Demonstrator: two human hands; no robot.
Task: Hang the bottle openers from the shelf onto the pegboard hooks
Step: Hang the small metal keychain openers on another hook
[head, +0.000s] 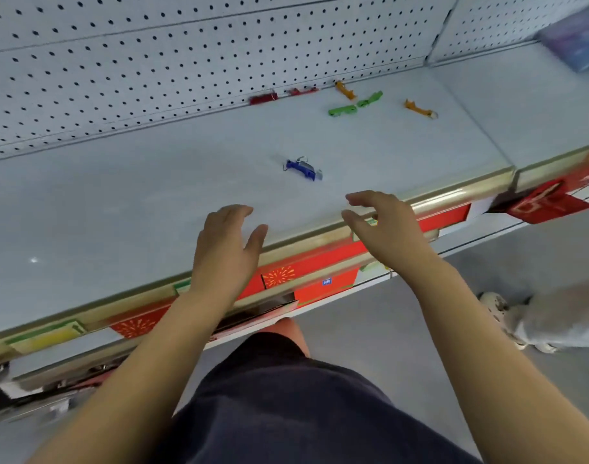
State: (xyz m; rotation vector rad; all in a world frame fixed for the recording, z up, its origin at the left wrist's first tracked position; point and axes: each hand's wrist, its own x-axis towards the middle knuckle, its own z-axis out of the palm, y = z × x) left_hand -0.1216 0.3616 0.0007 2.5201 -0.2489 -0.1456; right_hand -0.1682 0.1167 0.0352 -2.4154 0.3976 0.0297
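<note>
Just beyond both hands, between them: blue opener [303, 169] flat on the shelf [119, 212], ring on its far side. Left hand [224, 242] and right hand [383, 226] hover over the shelf's front edge, fingers loosely spread, holding nothing. Green openers [342, 110], orange openers [420, 109] and red openers [263, 97] lie well past it, near the pegboard [152, 61].

Plan: right hand pinches the blue body from above and leaves the ring free for a hook. No hooks in view, so I'd find one first.

White shelf [135, 209], blue opener [301, 168] mid-shelf, green openers [342, 110], orange openers [419, 108], red openers [263, 97] farther back
</note>
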